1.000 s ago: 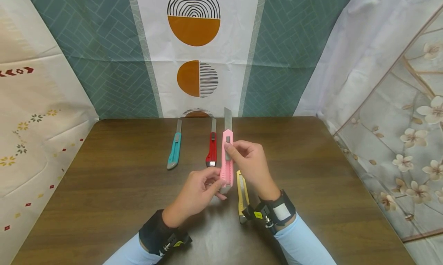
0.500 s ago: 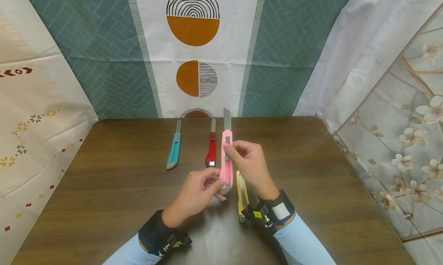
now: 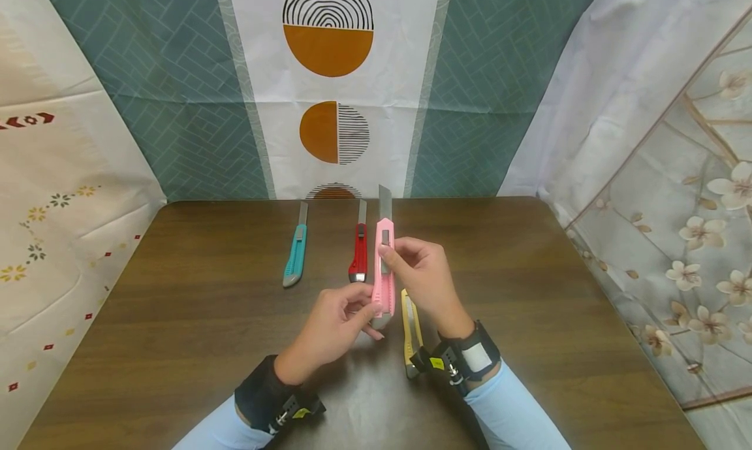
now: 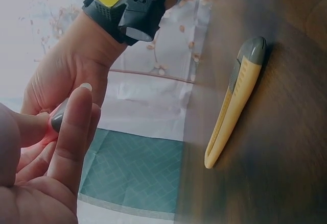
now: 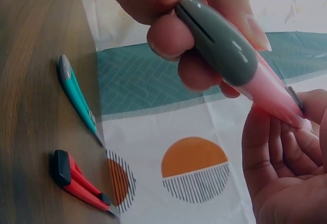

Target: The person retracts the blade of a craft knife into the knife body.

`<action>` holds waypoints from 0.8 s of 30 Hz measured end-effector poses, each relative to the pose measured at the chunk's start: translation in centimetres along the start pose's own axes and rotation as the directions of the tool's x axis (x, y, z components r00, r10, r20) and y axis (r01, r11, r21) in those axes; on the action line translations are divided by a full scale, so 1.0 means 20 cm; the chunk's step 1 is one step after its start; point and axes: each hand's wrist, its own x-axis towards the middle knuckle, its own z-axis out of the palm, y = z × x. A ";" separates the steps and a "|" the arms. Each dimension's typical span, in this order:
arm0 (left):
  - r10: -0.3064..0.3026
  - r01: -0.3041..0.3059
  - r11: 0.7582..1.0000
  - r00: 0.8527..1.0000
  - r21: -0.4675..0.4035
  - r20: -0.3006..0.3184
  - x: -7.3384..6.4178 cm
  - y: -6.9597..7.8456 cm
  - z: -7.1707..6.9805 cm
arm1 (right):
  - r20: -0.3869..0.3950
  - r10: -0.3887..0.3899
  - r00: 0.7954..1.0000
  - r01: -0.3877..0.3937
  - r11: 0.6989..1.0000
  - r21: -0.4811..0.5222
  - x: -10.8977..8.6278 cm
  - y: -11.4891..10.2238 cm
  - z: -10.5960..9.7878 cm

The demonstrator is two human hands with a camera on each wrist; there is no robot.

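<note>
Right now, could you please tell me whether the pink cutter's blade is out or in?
Out. In the head view, the pink cutter has a bare length of metal blade sticking out beyond its far end.

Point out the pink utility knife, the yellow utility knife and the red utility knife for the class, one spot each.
Pink utility knife (image 3: 384, 288): head view, on its pink handle.
Yellow utility knife (image 4: 235, 104): left wrist view, on its yellow handle.
Red utility knife (image 5: 82, 190): right wrist view, on its red handle.
</note>
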 end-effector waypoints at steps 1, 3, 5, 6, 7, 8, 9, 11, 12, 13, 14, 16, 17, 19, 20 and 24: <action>0.001 -0.001 1.000 1.000 -0.005 0.000 0.00 0.00 0.00 | 0.001 -0.001 1.000 0.001 1.000 -0.002 0.00 0.00 0.00; 0.000 0.000 1.000 1.000 -0.013 -0.003 0.00 0.00 0.00 | 0.003 -0.006 1.000 0.006 1.000 -0.008 0.00 0.00 0.00; 0.001 -0.001 1.000 1.000 -0.014 -0.008 0.00 0.00 -0.01 | 0.003 -0.009 1.000 0.009 1.000 -0.014 0.00 0.00 0.00; 0.004 -0.005 1.000 1.000 -0.012 -0.011 0.00 0.00 -0.01 | 0.001 -0.009 1.000 0.009 1.000 -0.018 0.00 0.00 0.00; 0.008 -0.008 1.000 1.000 -0.008 -0.012 0.00 -0.01 -0.01 | -0.001 -0.008 1.000 0.008 1.000 -0.020 0.00 0.00 0.00; 0.010 -0.010 1.000 1.000 -0.004 -0.014 0.00 -0.01 -0.01 | -0.004 -0.006 1.000 0.006 1.000 -0.023 0.00 0.00 0.00; 0.011 -0.011 1.000 1.000 0.000 -0.015 0.00 -0.01 -0.01 | -0.007 -0.001 1.000 0.001 1.000 -0.025 0.00 0.00 0.00; 0.016 -0.016 1.000 1.000 0.009 -0.018 0.01 -0.01 0.00 | -0.010 0.014 1.000 -0.014 0.999 -0.030 0.00 0.01 0.00; 0.018 -0.018 1.000 1.000 0.014 -0.020 0.01 -0.01 0.00 | -0.009 0.024 1.000 -0.024 0.999 -0.033 0.00 0.01 0.00; 0.019 -0.018 1.000 1.000 0.018 -0.023 0.01 -0.01 0.00 | -0.007 0.035 0.999 -0.036 0.999 -0.036 0.00 0.01 0.00; 0.018 -0.018 1.000 1.000 0.023 -0.025 0.01 -0.01 0.00 | -0.004 0.049 0.999 -0.049 0.998 -0.040 0.01 0.01 0.00; 0.018 -0.017 0.999 0.999 0.030 -0.028 0.01 -0.01 0.00 | 0.003 0.074 0.997 -0.074 0.996 -0.048 0.01 0.01 0.00; 0.017 -0.016 0.999 0.999 0.033 -0.029 0.01 -0.01 0.00 | 0.007 0.084 0.996 -0.083 0.995 -0.052 0.01 0.01 0.00; 0.016 -0.015 0.999 0.999 0.035 -0.029 0.01 -0.01 0.00 | 0.013 0.099 0.995 -0.098 0.994 -0.058 0.01 0.01 -0.01; 0.017 -0.016 0.999 0.999 0.036 -0.029 0.01 -0.01 0.00 | 0.015 0.104 0.994 -0.103 0.993 -0.060 0.01 0.01 -0.01; 0.026 -0.025 0.999 0.999 0.036 -0.029 0.01 -0.01 0.00 | 0.035 0.108 0.993 -0.106 0.992 -0.068 0.02 0.01 0.00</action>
